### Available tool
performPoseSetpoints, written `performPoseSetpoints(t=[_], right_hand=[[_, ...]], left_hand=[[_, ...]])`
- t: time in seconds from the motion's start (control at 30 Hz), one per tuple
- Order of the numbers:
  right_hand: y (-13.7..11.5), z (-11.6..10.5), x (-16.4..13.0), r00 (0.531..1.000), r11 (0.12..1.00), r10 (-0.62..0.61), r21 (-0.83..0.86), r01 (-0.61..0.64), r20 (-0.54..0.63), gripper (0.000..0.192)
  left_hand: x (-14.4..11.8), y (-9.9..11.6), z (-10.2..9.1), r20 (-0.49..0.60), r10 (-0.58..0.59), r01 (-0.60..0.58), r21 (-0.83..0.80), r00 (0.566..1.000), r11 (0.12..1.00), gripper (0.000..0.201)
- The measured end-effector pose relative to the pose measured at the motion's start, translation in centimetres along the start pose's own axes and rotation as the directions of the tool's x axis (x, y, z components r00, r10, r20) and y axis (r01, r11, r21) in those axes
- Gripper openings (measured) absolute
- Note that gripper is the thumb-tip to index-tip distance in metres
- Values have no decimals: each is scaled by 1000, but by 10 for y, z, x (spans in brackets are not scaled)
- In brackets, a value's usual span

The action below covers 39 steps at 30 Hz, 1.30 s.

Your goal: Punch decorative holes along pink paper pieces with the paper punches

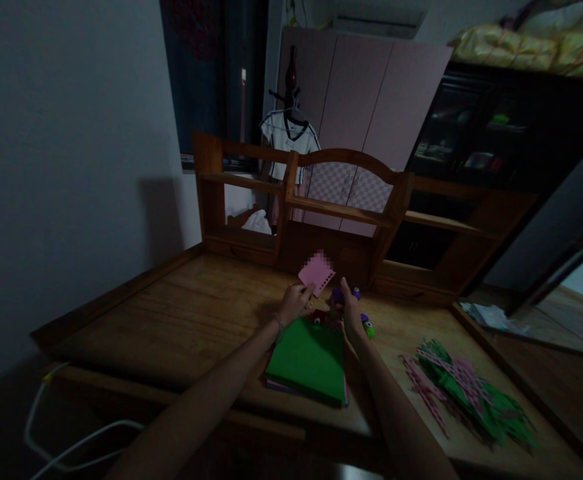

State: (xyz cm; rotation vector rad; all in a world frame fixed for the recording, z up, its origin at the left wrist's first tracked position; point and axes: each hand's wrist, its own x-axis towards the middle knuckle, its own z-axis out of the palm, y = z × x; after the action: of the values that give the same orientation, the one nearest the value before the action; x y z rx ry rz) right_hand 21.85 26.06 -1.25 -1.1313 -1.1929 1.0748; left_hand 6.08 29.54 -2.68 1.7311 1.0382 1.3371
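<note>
My left hand [294,303] pinches a small pink paper sheet [315,275] between thumb and fingers. One edge of the sheet has a row of square notches. To its right, my right hand [351,315] is closed around a purple gadget with a round eye [339,295], thumb on top; its fingers are partly hidden. Close by lie a red gadget with an eye [317,318] and a green gadget with an eye [368,328]. Below both hands, a stack of coloured paper [309,363] has a green sheet on top and pink edges underneath.
On the right of the wooden desk [201,320] lies a pile of green and pink cut paper strips [471,390]. A wooden shelf unit [341,217] rises along the back edge. At the lower left hangs a white cable [31,413]. The room is dim.
</note>
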Motion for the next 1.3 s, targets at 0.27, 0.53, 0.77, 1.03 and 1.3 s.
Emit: performPoseSetpoints(t=[0.27,0.53,0.77,1.03,1.3], right_hand=[[-2,-5,9,982,962,80,244,-120,169,65],[-5,-12,7,948,943,99,276,-187,303,59],[-8,-16,2,928,895,46,397,-203,370,50],[-15,-7,-2,970,1000,19,-16,-16,243,60],[-17,-5,-6,986,906,-133,-392,162,101,53]], left_hand=[[0,-1,0,2,-20,20,19,1000,1000,55],[-1,-1,1,4,-41,41,22,999,999,54],[0,-2,2,-5,-32,32,7,999,999,53],[0,-2,3,10,-34,34,-11,999,999,54],[0,-2,1,23,-34,35,-24,999,999,56]])
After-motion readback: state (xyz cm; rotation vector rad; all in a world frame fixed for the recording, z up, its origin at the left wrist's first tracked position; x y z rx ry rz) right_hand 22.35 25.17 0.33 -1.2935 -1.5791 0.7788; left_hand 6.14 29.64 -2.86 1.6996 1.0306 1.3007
